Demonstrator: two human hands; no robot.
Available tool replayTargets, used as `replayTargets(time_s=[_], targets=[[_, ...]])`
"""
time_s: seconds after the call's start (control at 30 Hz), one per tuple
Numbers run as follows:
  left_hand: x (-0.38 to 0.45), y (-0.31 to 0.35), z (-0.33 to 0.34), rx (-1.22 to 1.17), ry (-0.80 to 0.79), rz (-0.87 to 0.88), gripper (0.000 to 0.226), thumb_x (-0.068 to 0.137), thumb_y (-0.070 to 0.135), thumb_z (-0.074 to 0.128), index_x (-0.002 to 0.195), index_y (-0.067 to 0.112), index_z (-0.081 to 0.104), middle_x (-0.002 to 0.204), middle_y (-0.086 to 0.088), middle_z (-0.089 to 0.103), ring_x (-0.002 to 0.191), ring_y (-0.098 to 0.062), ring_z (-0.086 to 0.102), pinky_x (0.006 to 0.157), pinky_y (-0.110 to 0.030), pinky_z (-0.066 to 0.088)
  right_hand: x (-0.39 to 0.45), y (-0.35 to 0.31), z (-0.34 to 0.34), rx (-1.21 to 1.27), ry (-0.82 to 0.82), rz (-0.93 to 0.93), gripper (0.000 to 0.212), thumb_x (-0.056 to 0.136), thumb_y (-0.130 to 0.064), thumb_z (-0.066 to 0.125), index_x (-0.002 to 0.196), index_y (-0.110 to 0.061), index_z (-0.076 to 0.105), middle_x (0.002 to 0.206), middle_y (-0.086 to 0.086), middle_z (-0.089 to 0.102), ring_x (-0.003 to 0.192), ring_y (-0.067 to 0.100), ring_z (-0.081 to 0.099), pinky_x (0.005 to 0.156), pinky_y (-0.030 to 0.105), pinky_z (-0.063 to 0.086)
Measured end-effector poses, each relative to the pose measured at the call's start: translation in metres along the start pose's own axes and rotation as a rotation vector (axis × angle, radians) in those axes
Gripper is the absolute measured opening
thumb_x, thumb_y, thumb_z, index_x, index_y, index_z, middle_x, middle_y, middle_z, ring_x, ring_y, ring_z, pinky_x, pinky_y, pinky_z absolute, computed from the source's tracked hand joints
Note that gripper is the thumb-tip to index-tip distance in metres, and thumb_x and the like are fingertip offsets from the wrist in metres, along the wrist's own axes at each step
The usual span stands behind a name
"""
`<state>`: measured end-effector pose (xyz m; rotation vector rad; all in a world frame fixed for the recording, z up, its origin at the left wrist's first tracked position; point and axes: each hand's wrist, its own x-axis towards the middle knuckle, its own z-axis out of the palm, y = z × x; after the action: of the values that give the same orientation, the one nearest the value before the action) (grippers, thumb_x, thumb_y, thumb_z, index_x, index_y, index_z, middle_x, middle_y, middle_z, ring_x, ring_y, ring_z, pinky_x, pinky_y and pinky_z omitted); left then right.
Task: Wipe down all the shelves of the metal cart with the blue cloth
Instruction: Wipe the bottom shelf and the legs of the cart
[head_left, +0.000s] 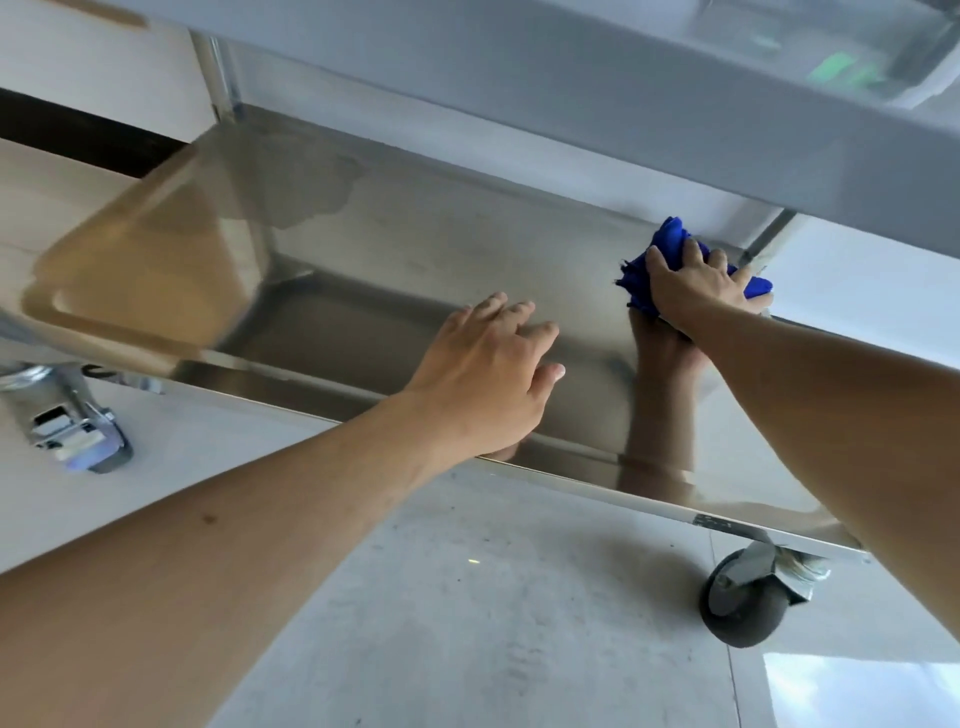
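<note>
Looking down at the bottom shelf of the metal cart, shiny stainless with a raised lip all round. The blue cloth is bunched up in the far right corner of that shelf, right by the upright post there. The right hand is on top of it, fingers spread and curled over the wad, pressing it flat against the metal. Bits of cloth stick out past the fingertips toward the back and on both sides of the hand, so it's more of a palm-down press than a pinch.

The left hand has nothing in it. It rests palm-down on the shelf near the front lip, fingers loosely spread and a bit bent, thumb tucked toward the right. It's well apart from the cloth, off to the cloth's left and nearer the person, with bare metal between the two hands. Both forearms are bare and reach in over the front edge.

The shelf surface is reflective enough that you can see a mirror image of the right wrist under it. There's a patchy darker area toward the back left of the shelf, can't tell if it's wet or just a reflection. The shelf above overhangs the top of the view. Under the cart, one caster wheel sits at the front right and another at the left, both on a pale grey floor.
</note>
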<state>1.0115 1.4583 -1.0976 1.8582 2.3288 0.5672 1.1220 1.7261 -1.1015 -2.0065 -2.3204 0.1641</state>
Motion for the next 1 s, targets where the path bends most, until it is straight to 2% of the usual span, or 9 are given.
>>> replayTargets(time_s=[0.17,0.37,0.5,0.67,0.87,1.0], targets=[[-0.013,-0.026,-0.019,0.027,0.006,-0.035,0.049,0.098,0.046,0.039,0.141,0.023,0.043,0.155,-0.008,0.035,0.146,-0.028,0.022,0.117,-0.047,0.021,-0.016,-0.052,0.008,-0.003,-0.031,-0.104,0.07,0.087,-0.072,0.019,0.146,-0.04,0.036,0.159,0.002,0.032,0.149,0.037,0.014,0.115,0.066,0.005],[-0.037,-0.067,-0.046,0.091,0.008,-0.04,0.05,0.099,0.047,0.037,0.142,0.023,0.043,0.153,-0.008,0.039,0.145,-0.029,0.026,0.116,-0.049,0.025,-0.048,-0.127,0.02,-0.012,-0.047,-0.243,0.065,0.085,-0.072,0.018,0.139,-0.043,0.04,0.155,0.0,0.037,0.146,0.035,0.02,0.11,0.064,0.013],[-0.056,-0.103,-0.07,0.139,0.016,-0.039,0.051,0.098,0.047,0.036,0.142,0.021,0.043,0.152,-0.01,0.041,0.143,-0.03,0.03,0.115,-0.05,0.028,-0.079,-0.179,0.027,-0.011,-0.048,-0.328,0.065,0.088,-0.073,0.017,0.143,-0.043,0.035,0.157,-0.001,0.034,0.147,0.033,0.017,0.109,0.062,0.015],[-0.086,-0.145,-0.093,0.138,0.033,-0.035,0.052,0.098,0.045,0.039,0.144,0.021,0.042,0.154,-0.009,0.037,0.145,-0.029,0.025,0.117,-0.048,0.025,-0.124,-0.236,0.037,0.015,-0.048,-0.415,0.066,0.09,-0.072,0.016,0.146,-0.042,0.034,0.158,-0.001,0.033,0.149,0.034,0.014,0.112,0.066,0.01],[-0.119,-0.186,-0.117,0.081,0.082,-0.039,0.053,0.098,0.04,0.042,0.147,0.02,0.039,0.156,-0.009,0.035,0.145,-0.026,0.026,0.117,-0.045,0.027,-0.183,-0.302,0.048,-0.009,-0.073,-0.557,0.07,0.091,-0.075,0.013,0.154,-0.045,0.02,0.161,-0.003,0.027,0.151,0.035,0.009,0.113,0.068,0.007],[-0.151,-0.207,-0.129,0.048,0.118,-0.063,0.049,0.098,0.029,0.046,0.145,0.018,0.043,0.153,-0.011,0.039,0.143,-0.025,0.03,0.115,-0.043,0.031,-0.217,-0.333,0.051,-0.012,-0.091,-0.624,0.072,0.091,-0.076,0.012,0.156,-0.045,0.015,0.164,-0.005,0.023,0.153,0.037,0.006,0.115,0.069,0.005]])
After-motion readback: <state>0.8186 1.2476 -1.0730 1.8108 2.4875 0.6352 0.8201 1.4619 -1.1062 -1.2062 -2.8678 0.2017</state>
